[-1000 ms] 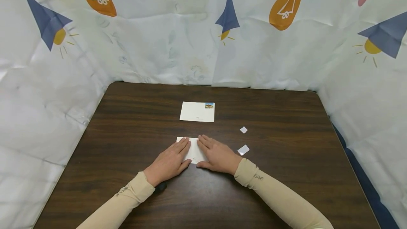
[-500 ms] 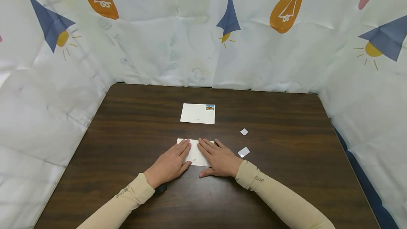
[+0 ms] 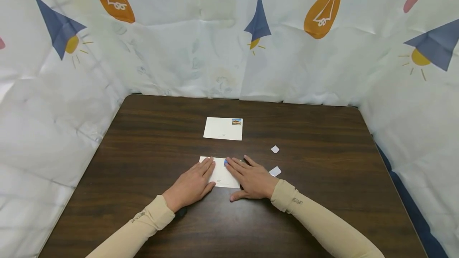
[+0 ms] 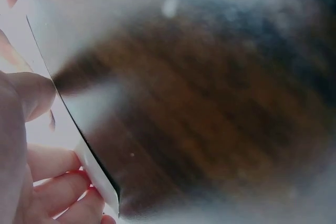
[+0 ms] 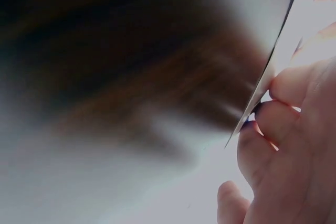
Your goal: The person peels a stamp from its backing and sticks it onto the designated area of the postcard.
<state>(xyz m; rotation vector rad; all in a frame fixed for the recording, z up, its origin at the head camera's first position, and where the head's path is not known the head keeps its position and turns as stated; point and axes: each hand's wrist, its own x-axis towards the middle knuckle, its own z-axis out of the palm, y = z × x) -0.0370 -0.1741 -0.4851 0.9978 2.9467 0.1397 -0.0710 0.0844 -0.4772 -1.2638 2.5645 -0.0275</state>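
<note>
A white postcard lies on the dark wood table in front of me, a small mark low on its face. My left hand rests on its left part with straight fingers, the thumb at the near edge. Straight fingers of my right hand press on its right part, partly covering a blue stamp at the upper right. In the left wrist view the postcard's edge passes beside the fingers. The right wrist view shows fingers along the postcard's other side.
Farther back lies a second white postcard with a picture stamp in its corner. Two small white paper pieces lie to the right, the nearer one beside my right hand. A curtain printed with lamps and bulbs surrounds the table.
My right hand has slid to the right across the postcard, its thumb moving off the near edge. The blue stamp now partly shows. The left hand stays in place.
</note>
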